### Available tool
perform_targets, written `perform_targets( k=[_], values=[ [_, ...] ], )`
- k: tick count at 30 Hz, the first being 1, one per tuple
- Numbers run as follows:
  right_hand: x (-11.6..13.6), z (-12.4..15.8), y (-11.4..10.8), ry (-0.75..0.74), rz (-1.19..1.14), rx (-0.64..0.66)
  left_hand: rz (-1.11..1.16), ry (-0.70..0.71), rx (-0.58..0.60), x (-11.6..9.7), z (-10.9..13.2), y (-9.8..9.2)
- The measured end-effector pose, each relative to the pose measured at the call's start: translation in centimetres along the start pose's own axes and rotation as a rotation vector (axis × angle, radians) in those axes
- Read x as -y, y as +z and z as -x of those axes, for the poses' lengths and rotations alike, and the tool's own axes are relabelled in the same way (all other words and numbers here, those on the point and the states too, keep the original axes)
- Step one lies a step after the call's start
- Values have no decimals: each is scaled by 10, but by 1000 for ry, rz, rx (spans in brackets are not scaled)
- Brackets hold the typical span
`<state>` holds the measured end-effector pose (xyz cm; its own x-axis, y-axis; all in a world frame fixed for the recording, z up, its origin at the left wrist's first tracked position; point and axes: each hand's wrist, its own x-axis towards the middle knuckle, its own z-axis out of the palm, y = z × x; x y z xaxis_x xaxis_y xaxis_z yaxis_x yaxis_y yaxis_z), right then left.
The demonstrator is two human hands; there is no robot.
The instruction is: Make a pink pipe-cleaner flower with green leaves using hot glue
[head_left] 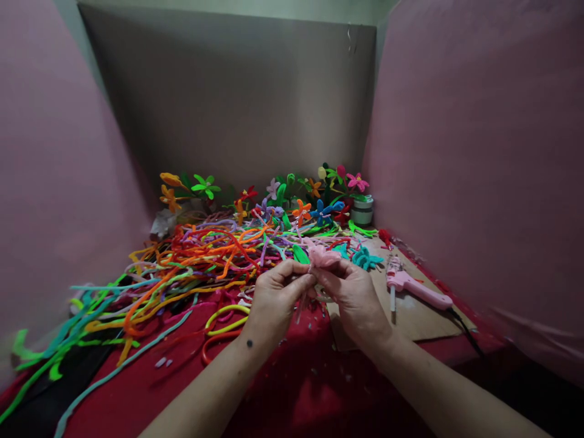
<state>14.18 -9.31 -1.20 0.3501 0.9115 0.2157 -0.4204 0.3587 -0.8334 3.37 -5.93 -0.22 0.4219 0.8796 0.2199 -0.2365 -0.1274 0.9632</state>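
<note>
Both my hands meet in front of me, pinching the base of a pink pipe-cleaner flower (323,257). My left hand (280,295) has thumb and fingertips pressed together at the flower's underside. From the other side my right hand (353,298) pinches the same spot, its thumb touching close to the left thumb. Pale stem ends hang below the fingers, partly hidden by them. A green leaf-shaped piece (300,254) shows just behind my left fingertips. Past my right hand lies a teal pipe-cleaner flower (366,258).
Loose coloured pipe cleaners (196,255) are heaped at left and centre. A pink glue gun (417,289) lies on a cardboard sheet (429,325) at right, its cord trailing forward. Scissors with yellow and orange handles (225,319) lie by my left wrist. Finished flowers (301,211) stand along the back.
</note>
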Motion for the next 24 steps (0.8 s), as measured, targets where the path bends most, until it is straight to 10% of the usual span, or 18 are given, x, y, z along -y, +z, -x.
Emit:
perform_targets(
  k=[15,24],
  values=[
    [-5,6,2,-64,-65,87,173,-140,49,-2,1,-7],
    [1,9,-6,-244,281,170,221,-178,102,-6,0,-10]
  ],
)
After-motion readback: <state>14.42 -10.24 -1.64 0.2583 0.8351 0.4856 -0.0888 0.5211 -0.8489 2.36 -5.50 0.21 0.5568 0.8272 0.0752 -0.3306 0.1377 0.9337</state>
